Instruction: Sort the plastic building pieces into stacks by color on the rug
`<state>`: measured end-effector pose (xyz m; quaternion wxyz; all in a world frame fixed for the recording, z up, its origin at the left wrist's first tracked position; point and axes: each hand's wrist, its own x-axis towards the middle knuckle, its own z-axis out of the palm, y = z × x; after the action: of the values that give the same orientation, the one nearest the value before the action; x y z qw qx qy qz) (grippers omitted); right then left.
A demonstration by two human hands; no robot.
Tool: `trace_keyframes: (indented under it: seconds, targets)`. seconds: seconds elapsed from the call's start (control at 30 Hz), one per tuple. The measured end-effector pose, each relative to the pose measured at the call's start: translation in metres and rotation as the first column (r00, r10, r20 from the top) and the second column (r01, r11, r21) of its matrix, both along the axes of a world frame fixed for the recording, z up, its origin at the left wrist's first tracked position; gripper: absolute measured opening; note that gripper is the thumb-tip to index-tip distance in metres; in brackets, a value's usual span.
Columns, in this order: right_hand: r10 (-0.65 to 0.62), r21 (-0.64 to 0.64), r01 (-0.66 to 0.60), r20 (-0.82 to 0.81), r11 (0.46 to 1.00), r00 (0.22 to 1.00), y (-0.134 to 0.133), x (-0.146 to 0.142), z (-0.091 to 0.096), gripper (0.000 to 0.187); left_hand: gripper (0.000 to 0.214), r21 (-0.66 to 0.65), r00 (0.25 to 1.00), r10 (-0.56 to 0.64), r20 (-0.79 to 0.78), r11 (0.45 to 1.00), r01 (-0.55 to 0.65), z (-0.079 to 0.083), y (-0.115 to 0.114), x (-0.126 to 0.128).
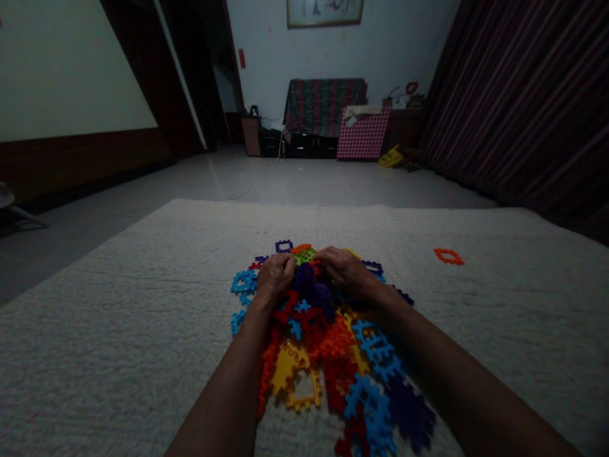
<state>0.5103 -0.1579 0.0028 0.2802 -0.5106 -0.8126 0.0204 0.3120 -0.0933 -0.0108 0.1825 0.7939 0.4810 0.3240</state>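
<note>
Over the far end of a heap of interlocking plastic building pieces, my left hand (277, 274) and my right hand (343, 266) work close together. A lime-green interlocking piece (303, 255) spans the gap between them, with fingers of both hands closed at its edges. An orange piece (301, 247) shows just beyond it. Below my hands lie purple pieces (316, 292), red pieces (309, 324) and small light-blue connectors (295, 328). Nearer me are a yellow square frame (316, 388), blue pieces (368, 406) and a dark purple piece (412, 412). My fingertips are partly hidden.
The heap lies on a pale quilted mat (143, 317). An orange frame piece (448, 256) sits apart on the right, and a light-blue piece (243, 280) at the heap's left edge. Beyond are a tiled floor (304, 181), a cloth-covered cabinet (326, 105) and a dark curtain (518, 108).
</note>
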Motion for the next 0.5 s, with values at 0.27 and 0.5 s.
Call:
trace_keyframes:
  seconds: [0.27,0.5]
  targets:
    - [-0.189,-0.047,0.19,-0.483,0.981,0.855,-0.016,0.002,0.018,0.033,0.025,-0.017,1.0,-0.031,0.0,0.999,0.031,0.004,-0.002,-0.002]
    - [-0.564,-0.219,0.526,-0.438,0.822,0.7,-0.078,0.081,0.002,0.041,0.021,0.087,0.945,-0.303,-0.12,0.945,0.314,0.038,-0.022,0.005]
